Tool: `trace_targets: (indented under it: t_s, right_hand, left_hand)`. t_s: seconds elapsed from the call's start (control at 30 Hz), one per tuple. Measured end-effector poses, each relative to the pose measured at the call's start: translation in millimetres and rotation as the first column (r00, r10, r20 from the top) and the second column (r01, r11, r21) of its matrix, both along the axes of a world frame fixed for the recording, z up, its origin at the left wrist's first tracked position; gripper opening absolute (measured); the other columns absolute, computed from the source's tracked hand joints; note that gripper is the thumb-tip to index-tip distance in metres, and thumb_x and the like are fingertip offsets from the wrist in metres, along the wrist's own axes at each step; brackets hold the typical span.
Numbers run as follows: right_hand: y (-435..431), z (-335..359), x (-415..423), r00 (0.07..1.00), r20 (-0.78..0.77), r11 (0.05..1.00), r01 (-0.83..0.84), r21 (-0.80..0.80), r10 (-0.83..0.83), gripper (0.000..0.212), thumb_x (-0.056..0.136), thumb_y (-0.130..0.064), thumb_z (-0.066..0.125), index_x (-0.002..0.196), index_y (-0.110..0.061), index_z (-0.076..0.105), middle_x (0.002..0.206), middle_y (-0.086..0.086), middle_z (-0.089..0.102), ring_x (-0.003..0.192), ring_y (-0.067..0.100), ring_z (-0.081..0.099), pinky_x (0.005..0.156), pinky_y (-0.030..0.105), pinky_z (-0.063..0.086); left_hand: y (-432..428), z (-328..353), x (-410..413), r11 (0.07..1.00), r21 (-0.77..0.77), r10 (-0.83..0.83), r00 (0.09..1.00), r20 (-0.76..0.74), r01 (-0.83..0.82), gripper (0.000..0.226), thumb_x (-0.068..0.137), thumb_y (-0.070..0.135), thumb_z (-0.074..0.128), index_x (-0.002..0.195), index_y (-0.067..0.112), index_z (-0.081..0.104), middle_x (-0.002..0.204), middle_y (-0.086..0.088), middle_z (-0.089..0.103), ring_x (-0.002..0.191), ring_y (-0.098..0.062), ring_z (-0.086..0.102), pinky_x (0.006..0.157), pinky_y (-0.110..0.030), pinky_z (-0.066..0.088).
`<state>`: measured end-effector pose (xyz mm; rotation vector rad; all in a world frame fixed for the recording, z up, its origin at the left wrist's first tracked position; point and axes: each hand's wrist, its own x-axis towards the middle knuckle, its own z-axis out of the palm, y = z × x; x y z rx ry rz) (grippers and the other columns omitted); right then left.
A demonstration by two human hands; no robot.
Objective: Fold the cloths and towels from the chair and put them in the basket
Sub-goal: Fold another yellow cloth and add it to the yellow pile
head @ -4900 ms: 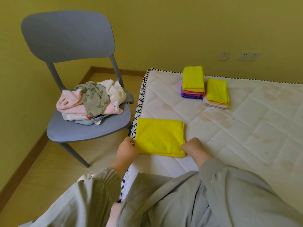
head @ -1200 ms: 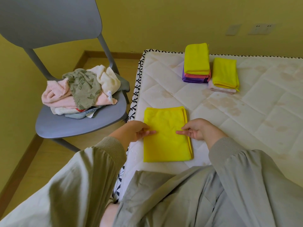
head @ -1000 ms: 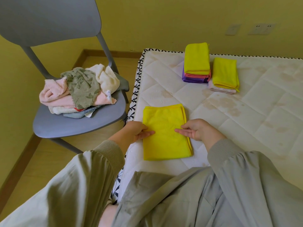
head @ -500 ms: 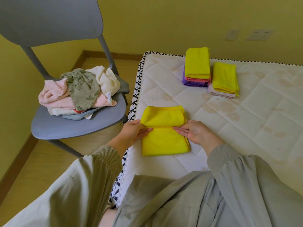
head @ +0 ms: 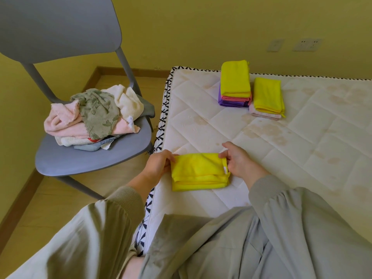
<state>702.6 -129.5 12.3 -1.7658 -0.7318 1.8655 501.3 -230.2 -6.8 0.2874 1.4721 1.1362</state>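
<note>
A yellow cloth (head: pixel 199 172) lies on the white mattress (head: pixel 281 150) near its left edge, its far half doubled over toward me. My left hand (head: pixel 159 166) pinches the cloth's left corner and my right hand (head: pixel 239 162) pinches its right corner. On the grey chair (head: pixel 84 158) to the left sits a heap of unfolded towels (head: pixel 92 115), pink, cream and a green leaf-patterned one on top. No basket is in view.
Two stacks of folded cloths stand at the far side of the mattress: a yellow, pink and purple stack (head: pixel 235 85) and a yellow-over-pink stack (head: pixel 267 97). A yellow wall (head: pixel 201 27) runs behind, with wood floor (head: pixel 46 208) under the chair.
Both hands have taken hold of the cloth's far corners and drawn the far half toward me, so the cloth is now half as long. The view tilted slightly.
</note>
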Motion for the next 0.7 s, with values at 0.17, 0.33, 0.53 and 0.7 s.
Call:
trace_targets:
  t_s: [0.17, 0.33, 0.53, 0.7]
  right_hand:
    - [-2.0, -7.8, -2.8, 0.919, 0.345, 0.940, -0.272, 0.206, 0.190, 0.012, 0.076, -0.012, 0.072, 0.080, -0.003, 0.066, 0.085, 0.013, 0.061, 0.086, 0.026, 0.061, 0.088, 0.040, 0.051]
    - [-0.5, -21.7, 10.5, 0.913, 0.349, 0.963, -0.255, 0.086, 0.211, 0.059, 0.063, -0.020, 0.080, 0.112, 0.006, 0.059, 0.106, 0.019, 0.064, 0.101, 0.037, 0.063, 0.089, 0.051, 0.052]
    - [-33.4, 16.5, 8.3, 0.937, 0.136, 0.941, -0.299, -0.157, 0.321, 0.042, 0.087, -0.014, 0.067, 0.124, -0.010, 0.047, 0.125, 0.014, 0.052, 0.112, 0.035, 0.057, 0.084, 0.045, 0.050]
    - [-34.0, 11.8, 5.6, 0.779, 0.491, 0.905, -0.423, -0.045, 0.389, 0.045, 0.085, -0.011, 0.069, 0.123, 0.002, 0.050, 0.124, 0.022, 0.056, 0.111, 0.037, 0.058, 0.089, 0.044, 0.052]
  left_hand:
    - [-2.0, -2.1, 5.5, 0.999, -0.031, 0.005, 0.931, -0.366, -0.017, 0.007, 0.085, 0.017, 0.065, 0.087, 0.012, 0.061, 0.082, -0.008, 0.059, 0.073, -0.021, 0.053, 0.067, -0.032, 0.046]
    - [-10.5, 5.1, 12.3, 0.981, -0.191, -0.137, 0.839, -0.527, 0.041, 0.044, 0.085, 0.044, 0.065, 0.114, 0.012, 0.054, 0.097, -0.011, 0.063, 0.083, -0.026, 0.064, 0.077, -0.039, 0.056]
    - [-20.4, 10.5, 16.6, 0.958, -0.231, -0.261, 0.857, -0.445, 0.172, 0.060, 0.084, 0.019, 0.070, 0.138, 0.018, 0.044, 0.127, -0.017, 0.055, 0.103, -0.037, 0.061, 0.081, -0.045, 0.056]
    - [-31.3, 12.5, 17.5, 0.952, -0.168, -0.299, 0.882, -0.364, 0.254, 0.070, 0.084, -0.003, 0.066, 0.144, 0.019, 0.036, 0.120, -0.023, 0.057, 0.090, -0.032, 0.062, 0.069, -0.037, 0.056]
